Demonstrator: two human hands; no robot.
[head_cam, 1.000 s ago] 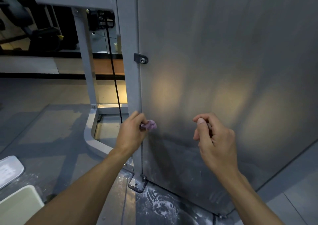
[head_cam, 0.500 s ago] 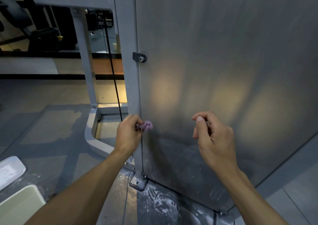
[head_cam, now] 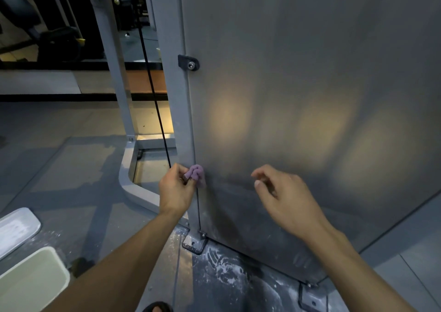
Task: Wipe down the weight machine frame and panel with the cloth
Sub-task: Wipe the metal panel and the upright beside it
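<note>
From my head camera, looking down: my left hand (head_cam: 175, 188) has its fingers (head_cam: 185, 176) curled tight round a small bunched purple cloth (head_cam: 196, 172), pinching it and pressing it against the seam where the grey painted metal upright of the weight machine frame (head_cam: 175, 111) meets the large brushed grey metal panel (head_cam: 298, 84); the cloth sits low on that edge, well below the black plastic bracket with a silver bolt (head_cam: 188, 62) that fastens the panel to the upright; my right hand (head_cam: 284, 197) hangs in front of the lower panel, near it, its fingers (head_cam: 259, 174) loosely curled with the thumb close to the forefinger, and it has hold of nothing I can see; whether it touches the panel I cannot tell; a thin black cable (head_cam: 152, 84) runs down just left of the upright and ends behind my left hand; the curved grey base rail of the frame (head_cam: 133, 187) bends along the grey floor (head_cam: 59, 168); white powdery smears (head_cam: 222, 268) mark the floor beside the bolted foot plate (head_cam: 193, 243); at lower left lie a pale cream rectangular tray (head_cam: 31, 280) and a white flat lid-like piece (head_cam: 16, 228).
</note>
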